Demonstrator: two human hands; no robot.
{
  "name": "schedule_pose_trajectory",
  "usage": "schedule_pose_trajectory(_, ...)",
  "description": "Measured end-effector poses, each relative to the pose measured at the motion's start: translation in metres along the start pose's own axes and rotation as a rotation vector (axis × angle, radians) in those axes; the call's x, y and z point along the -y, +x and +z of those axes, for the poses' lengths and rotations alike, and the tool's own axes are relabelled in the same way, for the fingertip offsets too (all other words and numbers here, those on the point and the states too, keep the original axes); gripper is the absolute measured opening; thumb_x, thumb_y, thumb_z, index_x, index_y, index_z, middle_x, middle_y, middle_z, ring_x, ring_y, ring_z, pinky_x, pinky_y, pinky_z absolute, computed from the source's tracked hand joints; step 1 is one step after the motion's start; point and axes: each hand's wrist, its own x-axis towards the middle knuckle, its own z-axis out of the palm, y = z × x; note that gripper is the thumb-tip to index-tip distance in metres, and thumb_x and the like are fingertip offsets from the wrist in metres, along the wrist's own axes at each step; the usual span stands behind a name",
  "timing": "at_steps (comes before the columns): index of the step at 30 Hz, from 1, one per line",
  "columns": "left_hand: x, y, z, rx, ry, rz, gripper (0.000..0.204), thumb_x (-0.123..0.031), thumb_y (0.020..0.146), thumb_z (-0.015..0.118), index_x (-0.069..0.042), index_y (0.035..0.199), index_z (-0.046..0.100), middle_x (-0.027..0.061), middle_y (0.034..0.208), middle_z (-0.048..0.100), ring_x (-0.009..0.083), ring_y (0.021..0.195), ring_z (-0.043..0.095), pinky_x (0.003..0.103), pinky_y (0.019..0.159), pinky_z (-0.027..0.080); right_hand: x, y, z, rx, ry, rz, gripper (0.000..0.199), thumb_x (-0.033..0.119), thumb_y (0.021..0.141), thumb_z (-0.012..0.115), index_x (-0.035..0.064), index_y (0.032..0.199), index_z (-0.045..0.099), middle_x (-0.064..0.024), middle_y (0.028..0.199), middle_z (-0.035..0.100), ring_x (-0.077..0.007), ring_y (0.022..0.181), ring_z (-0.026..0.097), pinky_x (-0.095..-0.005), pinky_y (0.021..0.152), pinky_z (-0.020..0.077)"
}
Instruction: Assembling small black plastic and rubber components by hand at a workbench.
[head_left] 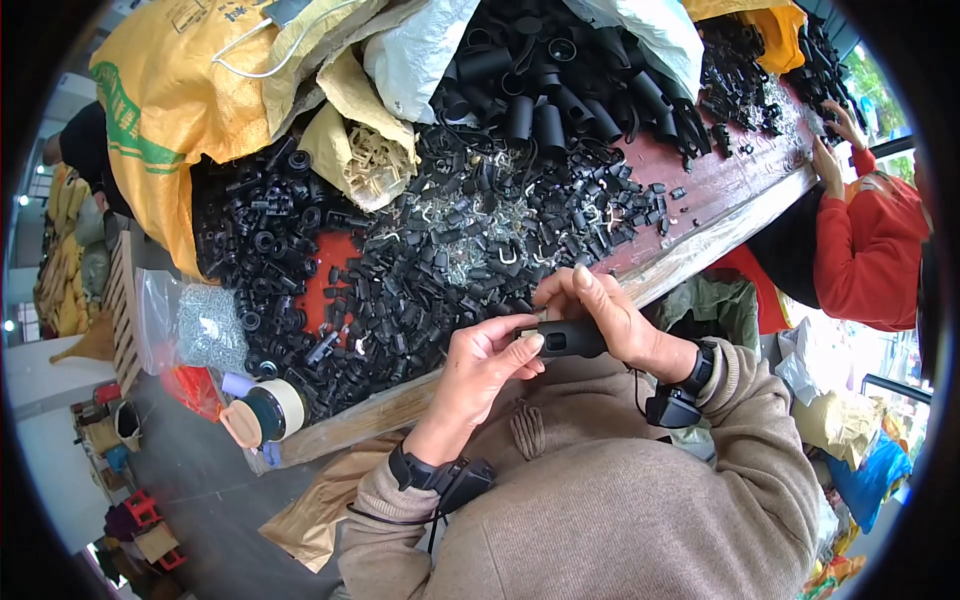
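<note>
A short black plastic tube (572, 338) with a rectangular opening in its side lies level between my two hands, just in front of the table edge. My right hand (618, 322) is wrapped round its right part, the thumb and index finger raised above it. At its left end my left hand (478, 368) pinches with thumb and fingers; any small part there is mostly hidden. Beyond my hands spreads a heap of small black plastic pieces (400, 300), mixed with small metal bits (480, 240). Larger black tubes (550, 125) are piled at the back.
A yellow sack (180, 90) and an open bag of pale small parts (365, 170) stand at the back left. A clear bag of metal pieces (212, 328) and a jar (275, 410) sit at the left edge. A co-worker in a red sleeve (860, 250) works at right.
</note>
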Motion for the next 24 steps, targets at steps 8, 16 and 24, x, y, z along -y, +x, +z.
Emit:
schedule_pose_trajectory(8,-0.005,0.005,-0.006,0.065,-0.061,-0.002,0.030,-0.013,0.076,0.064,0.002,0.100,0.055,0.0057,0.085,0.059,0.0085,0.068,0.057,0.018,0.058,0.048,-0.009,0.009,0.000,0.151,-0.142,-0.473,0.072,0.057,0.084,0.016,-0.0032,0.109,0.048,-0.0183,0.105,0.048,-0.0292,0.099,0.045,-0.0392,0.088,0.0310)
schedule_pose_trajectory(16,-0.002,0.005,0.004,0.030,-0.128,0.022,0.039,-0.015,0.075,0.066,-0.002,0.108,0.050,0.0043,0.095,0.058,0.0079,0.074,0.057,0.018,0.058,0.048,-0.009,0.006,0.000,0.291,-0.090,-0.516,0.084,0.067,0.076,0.026,-0.0041,0.120,0.037,-0.0209,0.115,0.044,-0.0314,0.109,0.041,-0.0413,0.093,0.0282)
schedule_pose_trajectory(24,0.004,0.002,0.000,0.063,-0.100,0.002,0.048,-0.030,0.078,0.061,0.000,0.113,0.045,0.0072,0.094,0.057,0.0093,0.074,0.057,0.018,0.059,0.047,-0.014,-0.003,0.003,0.303,0.302,-0.275,0.093,0.072,0.070,0.035,-0.0050,0.123,0.034,-0.0169,0.116,0.044,-0.0237,0.108,0.043,-0.0353,0.092,0.0314)
